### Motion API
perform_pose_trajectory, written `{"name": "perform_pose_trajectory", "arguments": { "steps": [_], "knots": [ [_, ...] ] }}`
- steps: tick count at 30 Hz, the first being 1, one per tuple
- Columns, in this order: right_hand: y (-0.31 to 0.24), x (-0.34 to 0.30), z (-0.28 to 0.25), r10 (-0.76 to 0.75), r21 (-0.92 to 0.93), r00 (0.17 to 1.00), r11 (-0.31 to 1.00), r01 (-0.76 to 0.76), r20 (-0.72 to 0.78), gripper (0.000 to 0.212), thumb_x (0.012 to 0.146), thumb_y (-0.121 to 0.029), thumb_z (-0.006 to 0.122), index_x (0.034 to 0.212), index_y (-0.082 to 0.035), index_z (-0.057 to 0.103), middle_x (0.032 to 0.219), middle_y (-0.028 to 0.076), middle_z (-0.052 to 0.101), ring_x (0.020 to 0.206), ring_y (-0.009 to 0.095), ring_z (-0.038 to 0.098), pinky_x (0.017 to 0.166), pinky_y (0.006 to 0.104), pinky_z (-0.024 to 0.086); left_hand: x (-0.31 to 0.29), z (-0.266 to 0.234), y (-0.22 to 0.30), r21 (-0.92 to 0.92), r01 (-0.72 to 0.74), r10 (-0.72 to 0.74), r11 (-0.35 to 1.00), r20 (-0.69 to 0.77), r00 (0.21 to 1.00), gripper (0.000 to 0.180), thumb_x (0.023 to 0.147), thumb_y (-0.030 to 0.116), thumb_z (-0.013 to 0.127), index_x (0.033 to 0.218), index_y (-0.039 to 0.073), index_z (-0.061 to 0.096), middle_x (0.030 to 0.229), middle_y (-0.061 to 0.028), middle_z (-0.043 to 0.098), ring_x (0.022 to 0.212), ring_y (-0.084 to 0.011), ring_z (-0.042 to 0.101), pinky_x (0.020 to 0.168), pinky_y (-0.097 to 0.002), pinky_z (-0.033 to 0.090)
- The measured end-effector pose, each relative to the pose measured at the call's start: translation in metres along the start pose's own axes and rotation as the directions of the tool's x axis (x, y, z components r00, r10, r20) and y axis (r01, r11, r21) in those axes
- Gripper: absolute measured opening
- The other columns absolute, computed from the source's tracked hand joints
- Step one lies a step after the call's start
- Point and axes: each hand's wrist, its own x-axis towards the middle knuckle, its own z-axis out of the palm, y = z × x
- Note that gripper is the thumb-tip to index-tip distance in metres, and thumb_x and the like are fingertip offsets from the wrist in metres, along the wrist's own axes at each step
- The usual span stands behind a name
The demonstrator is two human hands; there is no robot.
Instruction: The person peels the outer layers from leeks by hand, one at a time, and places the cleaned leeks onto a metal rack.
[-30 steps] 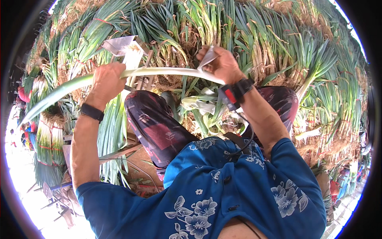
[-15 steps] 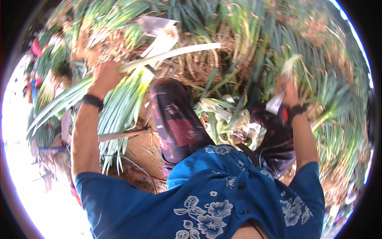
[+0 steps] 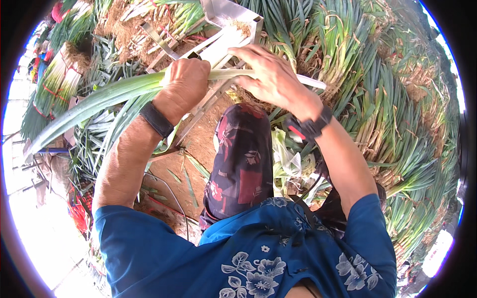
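Note:
One long leek [image 3: 109, 93] lies across in front of me, its green leaves trailing to the left and its white shank pointing right. My left hand [image 3: 186, 82] is closed round it where green turns to white. Over the shank is my right hand [image 3: 276, 82], fingers stretched forward and thumb apart from them. The shank passes under that palm, and its pale end shows beyond the wrist. Whether the palm touches it is hard to tell. Just beyond both hands, more white leek shanks [image 3: 227, 43] with roots rest in a metal frame [image 3: 258, 27].
Bundled leeks [image 3: 343, 59] are heaped along the far side and right. Other leeks tied with red bands [image 3: 52, 92] stand at far left. Stripped pale leaves [image 3: 288, 159] lie between my legs. A thin cable [image 3: 171, 191] runs over the brown ground [image 3: 169, 186] left of my knee.
My right hand has come from the right, by the leek heap, to the leek's shank; the pale scraps in it are gone. My left hand has moved right with the leek.

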Motion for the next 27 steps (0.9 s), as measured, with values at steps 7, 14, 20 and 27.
{"name": "perform_pose_trajectory", "arguments": {
  "steps": [7,14,20,27],
  "knots": [
    [0.030,0.035,0.032,-0.108,-0.106,0.919,0.982,0.159,0.380,0.019,0.075,-0.013,0.065,0.090,-0.002,0.061,0.087,0.013,0.061,0.082,0.035,0.062,0.072,0.0429,0.050,0.009,0.007,-0.006,0.017,-0.038,0.036,0.999,0.074,0.997,0.006,0.074,0.008,0.060,0.079,0.005,0.061,0.077,-0.0146,0.065,0.074,-0.0344,0.065,0.067,-0.0431,0.051],
    [0.021,0.052,0.033,-0.296,-0.143,0.835,0.905,0.401,0.464,0.008,0.070,-0.007,0.062,0.077,-0.003,0.061,0.077,0.011,0.059,0.077,0.030,0.063,0.068,0.0397,0.051,-0.006,0.018,-0.026,-0.037,-0.076,0.081,0.996,0.147,0.986,0.014,0.074,0.015,0.065,0.083,0.005,0.062,0.080,-0.0159,0.064,0.078,-0.0334,0.064,0.069,-0.0424,0.051],
    [0.020,0.041,0.036,0.014,0.342,0.975,0.935,-0.091,0.221,0.012,0.085,-0.015,0.063,0.088,-0.004,0.066,0.082,0.006,0.065,0.076,0.019,0.064,0.068,0.0302,0.051,-0.002,0.020,-0.050,-0.382,0.149,0.052,0.912,0.468,0.882,0.031,0.079,0.032,0.069,0.089,0.002,0.064,0.071,-0.0089,0.061,0.069,-0.0219,0.061,0.062,-0.0357,0.048],
    [0.035,0.018,-0.013,0.261,0.953,0.920,-0.156,-0.260,0.293,0.015,0.092,-0.018,0.055,0.090,-0.004,0.059,0.083,0.008,0.064,0.076,0.021,0.062,0.066,0.0301,0.050,-0.021,0.012,-0.080,-0.617,0.489,0.081,0.617,0.667,0.740,0.031,0.082,0.036,0.069,0.082,0.005,0.062,0.063,0.0033,0.053,0.051,-0.0063,0.048,0.046,-0.0240,0.038]
  ]
}}
